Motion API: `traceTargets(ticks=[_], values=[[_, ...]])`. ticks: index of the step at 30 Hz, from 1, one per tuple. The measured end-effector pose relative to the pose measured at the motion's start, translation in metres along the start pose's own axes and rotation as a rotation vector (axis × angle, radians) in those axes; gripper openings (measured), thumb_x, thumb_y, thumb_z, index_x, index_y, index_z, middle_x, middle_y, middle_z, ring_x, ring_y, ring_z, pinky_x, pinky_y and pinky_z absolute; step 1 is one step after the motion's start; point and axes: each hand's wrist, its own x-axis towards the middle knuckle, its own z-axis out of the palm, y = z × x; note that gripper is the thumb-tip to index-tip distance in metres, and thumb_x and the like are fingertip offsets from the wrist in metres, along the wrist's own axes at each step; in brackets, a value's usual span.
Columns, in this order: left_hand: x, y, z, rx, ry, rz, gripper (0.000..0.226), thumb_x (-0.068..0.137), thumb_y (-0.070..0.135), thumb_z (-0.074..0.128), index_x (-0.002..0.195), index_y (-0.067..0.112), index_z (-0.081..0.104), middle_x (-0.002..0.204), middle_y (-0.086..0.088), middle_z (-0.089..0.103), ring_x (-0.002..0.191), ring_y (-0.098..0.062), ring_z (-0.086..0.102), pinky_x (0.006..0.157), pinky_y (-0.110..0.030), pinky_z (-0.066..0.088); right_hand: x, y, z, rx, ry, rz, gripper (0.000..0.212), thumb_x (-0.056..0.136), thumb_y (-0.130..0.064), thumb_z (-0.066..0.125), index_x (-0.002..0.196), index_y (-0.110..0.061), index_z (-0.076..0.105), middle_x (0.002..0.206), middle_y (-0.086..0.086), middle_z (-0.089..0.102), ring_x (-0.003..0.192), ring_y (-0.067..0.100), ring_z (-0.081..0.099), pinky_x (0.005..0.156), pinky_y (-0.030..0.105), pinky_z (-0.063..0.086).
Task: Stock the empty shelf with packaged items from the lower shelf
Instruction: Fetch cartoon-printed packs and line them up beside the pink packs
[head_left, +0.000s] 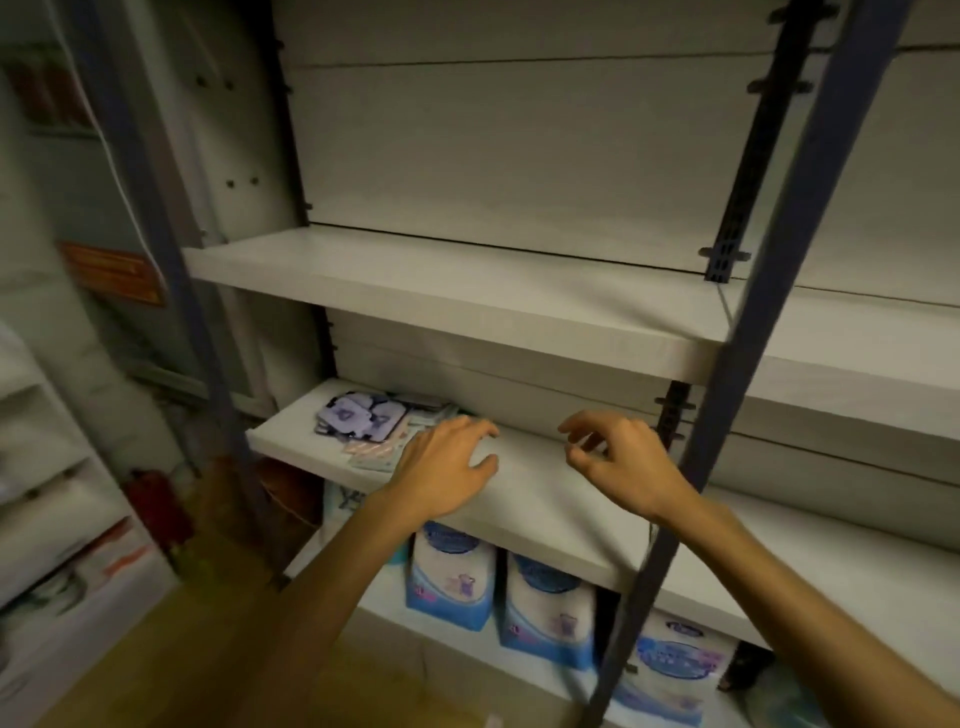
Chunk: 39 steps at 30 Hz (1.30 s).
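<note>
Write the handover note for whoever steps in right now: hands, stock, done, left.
Left hand: open, holding nothing, over the middle shelf beside the small flat packets.
Right hand: fingers loosely curled, holding nothing, above the same shelf.
Stock: blue-and-white bags stand in a row on the lower shelf; the flat packets lie at the middle shelf's left end.
Done: nothing visible; the upper shelf is bare.
Left: lift the bags from the lower shelf onto the empty one.
</note>
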Motion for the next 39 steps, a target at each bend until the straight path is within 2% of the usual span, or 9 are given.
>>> traceTargets(ticks=[4, 9, 12, 16, 22, 28, 30, 36, 39], values=[[0.009, -0.078, 0.003, 0.032, -0.031, -0.126, 0.036, 0.093, 0.039, 0.057, 0.128, 0.030, 0.059, 0.132, 0.002, 0.061, 0.116, -0.023, 0.059, 0.089, -0.033, 0.048, 0.050, -0.011, 0.057, 0.036, -0.050, 0.019, 0.030, 0.086, -0.031, 0.061, 0.115, -0.025, 0.068, 0.103, -0.006, 0.071, 0.087, 0.011, 0.065, 0.082, 0.037, 0.057], [0.030, -0.171, 0.006, 0.031, -0.112, -0.253, 0.036, 0.093, 0.035, 0.059, 0.128, 0.026, 0.059, 0.129, -0.003, 0.063, 0.115, -0.026, 0.060, 0.094, -0.036, 0.049, 0.115, -0.018, 0.121, 0.077, -0.104, 0.072, 0.029, 0.088, -0.026, 0.062, 0.116, -0.022, 0.067, 0.104, -0.005, 0.070, 0.086, 0.013, 0.065, 0.080, 0.031, 0.054], [0.046, -0.222, 0.005, 0.048, -0.184, -0.327, 0.035, 0.094, 0.032, 0.059, 0.128, 0.023, 0.060, 0.127, -0.006, 0.065, 0.114, -0.028, 0.060, 0.095, -0.036, 0.048, 0.154, -0.015, 0.156, 0.114, -0.131, 0.132, 0.029, 0.088, -0.026, 0.062, 0.116, -0.022, 0.067, 0.106, -0.005, 0.070, 0.087, 0.013, 0.065, 0.082, 0.034, 0.055], [0.072, -0.286, 0.010, 0.060, -0.241, -0.382, 0.031, 0.094, 0.033, 0.059, 0.124, 0.024, 0.062, 0.123, -0.008, 0.066, 0.110, -0.028, 0.061, 0.093, -0.036, 0.050, 0.196, -0.010, 0.203, 0.155, -0.151, 0.193, 0.028, 0.090, -0.024, 0.064, 0.117, -0.020, 0.066, 0.109, -0.001, 0.070, 0.092, 0.016, 0.065, 0.084, 0.037, 0.057], [0.103, -0.359, 0.030, 0.106, -0.331, -0.399, 0.029, 0.096, 0.033, 0.056, 0.124, 0.026, 0.061, 0.127, -0.006, 0.063, 0.112, -0.025, 0.059, 0.095, -0.036, 0.049, 0.224, -0.011, 0.267, 0.185, -0.188, 0.313, 0.023, 0.090, -0.027, 0.064, 0.112, -0.023, 0.068, 0.105, -0.002, 0.072, 0.092, 0.015, 0.065, 0.083, 0.033, 0.055], [0.134, -0.413, 0.055, 0.171, -0.332, -0.285, 0.036, 0.092, 0.009, 0.054, 0.123, 0.025, 0.062, 0.128, -0.006, 0.061, 0.111, -0.025, 0.058, 0.091, -0.034, 0.050, 0.240, -0.017, 0.314, 0.168, -0.235, 0.430, 0.024, 0.091, -0.021, 0.064, 0.114, -0.019, 0.068, 0.107, 0.001, 0.071, 0.087, 0.013, 0.062, 0.077, 0.024, 0.048], [0.149, -0.427, 0.066, 0.167, -0.312, -0.196, 0.045, 0.089, 0.004, 0.057, 0.131, 0.021, 0.059, 0.135, -0.006, 0.057, 0.121, -0.026, 0.054, 0.101, -0.036, 0.047, 0.248, -0.020, 0.328, 0.175, -0.235, 0.471, 0.024, 0.092, -0.020, 0.063, 0.115, -0.019, 0.067, 0.108, 0.002, 0.071, 0.086, 0.011, 0.061, 0.075, 0.022, 0.049], [0.207, -0.467, 0.082, 0.276, -0.424, -0.029, 0.068, 0.083, 0.018, 0.074, 0.144, 0.021, 0.044, 0.148, -0.005, 0.045, 0.136, -0.025, 0.042, 0.112, -0.039, 0.039, 0.276, -0.040, 0.361, 0.143, -0.214, 0.612, 0.027, 0.091, -0.011, 0.061, 0.117, -0.015, 0.067, 0.109, 0.007, 0.072, 0.086, 0.014, 0.064, 0.075, 0.019, 0.048], [0.231, -0.484, 0.086, 0.332, -0.504, 0.011, 0.087, 0.083, 0.022, 0.074, 0.155, 0.024, 0.025, 0.160, -0.005, 0.026, 0.148, -0.027, 0.024, 0.120, -0.044, 0.025, 0.289, -0.050, 0.378, 0.147, -0.205, 0.693, 0.024, 0.093, -0.015, 0.060, 0.116, -0.016, 0.067, 0.112, 0.008, 0.071, 0.096, 0.021, 0.067, 0.085, 0.029, 0.056]])
